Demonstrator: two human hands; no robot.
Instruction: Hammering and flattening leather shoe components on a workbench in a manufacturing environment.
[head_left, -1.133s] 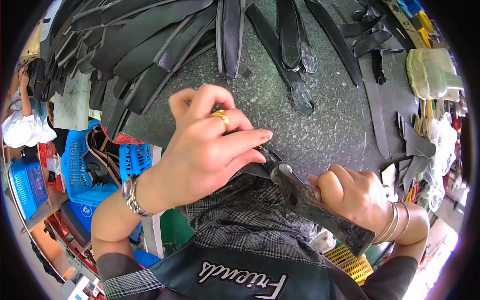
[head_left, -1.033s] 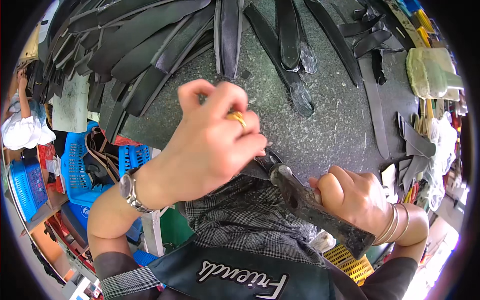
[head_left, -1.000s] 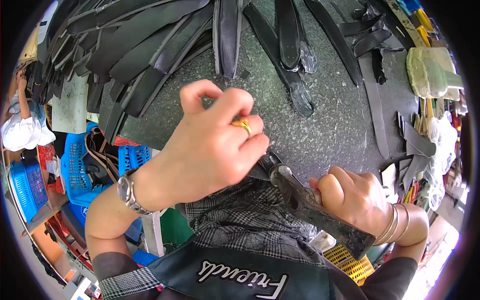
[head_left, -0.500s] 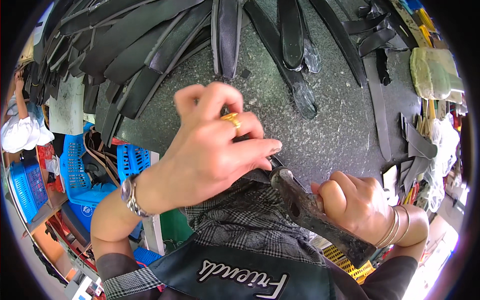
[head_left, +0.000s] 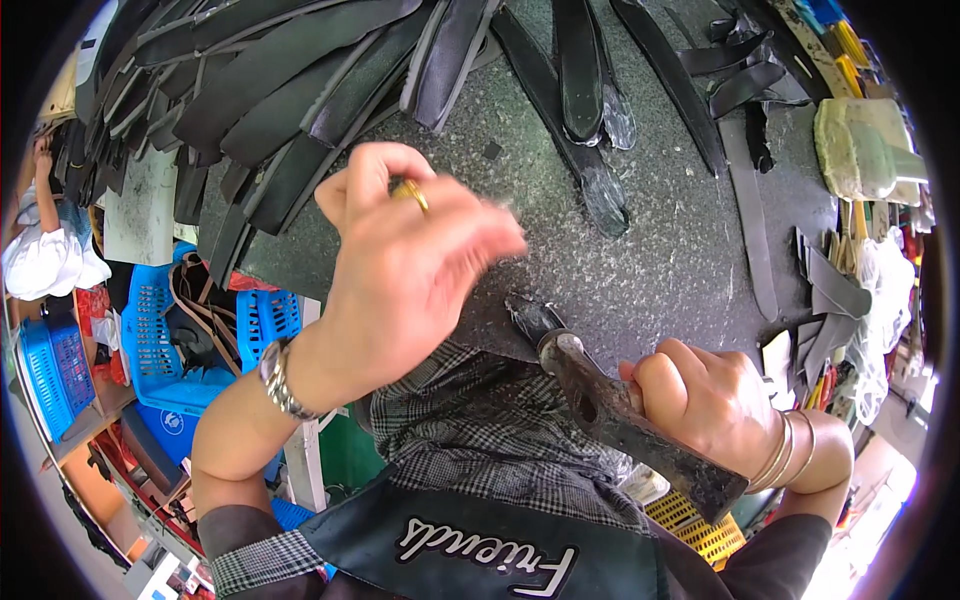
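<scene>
My right hand (head_left: 700,405) is closed in a fist at the table's near edge, to the right. It grips a hammer (head_left: 600,400) with a dark, worn metal head; the handle is hidden in the fist. The rounded end of that head rests at a black leather strip (head_left: 533,315) with a glossy, whitish tip. My left hand (head_left: 400,260) is raised above the table, up and left of this strip and apart from it. Its fingers are loosely bent and spread, with blurred fingertips, and nothing shows in them.
Many padded black strips (head_left: 350,100) fan out over the far left of the speckled dark table (head_left: 680,250). Several glossy-ended strips (head_left: 605,195) lie at the far middle. Scraps (head_left: 740,85) and a translucent block (head_left: 860,150) sit rightward. Blue baskets (head_left: 150,320) stand below left.
My left hand has let go of the strip by the hammer and moved up and left. The strip's tip now shows. My right hand and the hammer have hardly moved.
</scene>
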